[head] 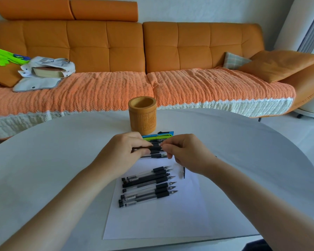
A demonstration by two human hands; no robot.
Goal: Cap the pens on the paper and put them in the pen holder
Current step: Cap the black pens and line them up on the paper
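A round white worktop (62, 151) stands before an orange sofa (105, 44); over the paper (161, 220), left hand (127, 151) and right hand (187, 154) pinch one pen (156, 148).

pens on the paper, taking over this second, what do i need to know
Left hand grips a black gel pen by its barrel; right hand pinches at the pen's tip end, cap not clearly visible.
A row of uncapped clear-barrelled pens lies on the white paper sheet; more lie under the hands.
The round bamboo pen holder looks empty.
Done: nothing stored. Left: cap and store every pen.
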